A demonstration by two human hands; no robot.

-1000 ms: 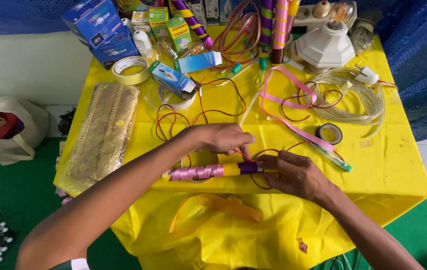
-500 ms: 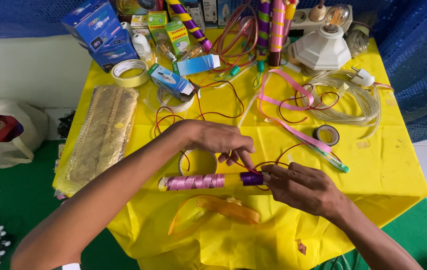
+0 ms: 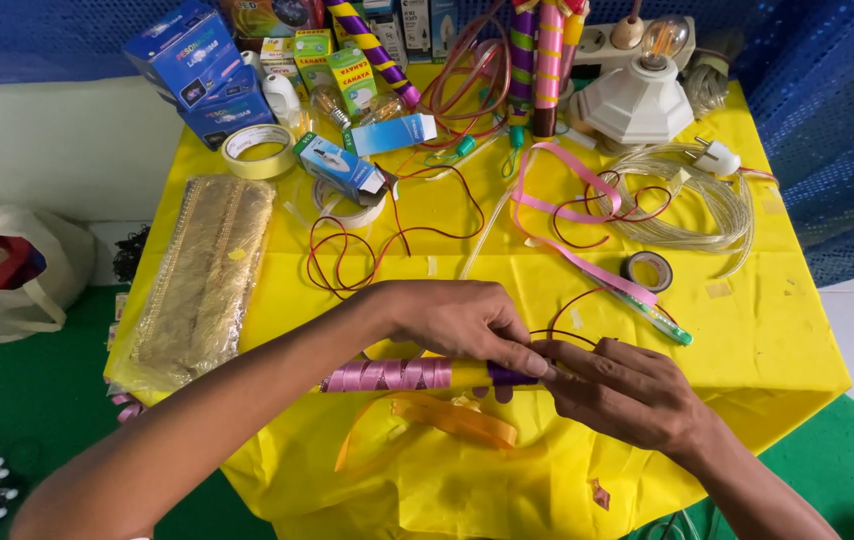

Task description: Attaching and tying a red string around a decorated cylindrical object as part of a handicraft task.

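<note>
A stick wrapped in pink and purple ribbon [image 3: 397, 375] lies across the near edge of the yellow table [image 3: 777, 330]. My left hand [image 3: 462, 320] rests over its right part, fingertips pressing the purple band. At the stick's right end my right hand [image 3: 627, 390] closes on the stick, thumb and fingers meeting my left fingertips. A thin red wire [image 3: 572, 305] loops out from under my hands. An orange ribbon [image 3: 442, 420] hangs over the table edge just below the stick.
A long gold trim pack [image 3: 202, 280] lies at the left. Tape rolls [image 3: 259, 150], small boxes [image 3: 339, 165], bulbs, ribbon-wrapped sticks [image 3: 547, 60], a white lamp base [image 3: 637, 100], a clear cable coil [image 3: 687, 195], a black tape roll [image 3: 645, 270] and pink ribbon [image 3: 567, 210] fill the back. A white bag [image 3: 7, 270] sits on the floor at the left.
Both hands and the wrapped stick have shifted slightly toward the near edge. My left fingertips now press the purple band, and my right hand has closed in against them.
</note>
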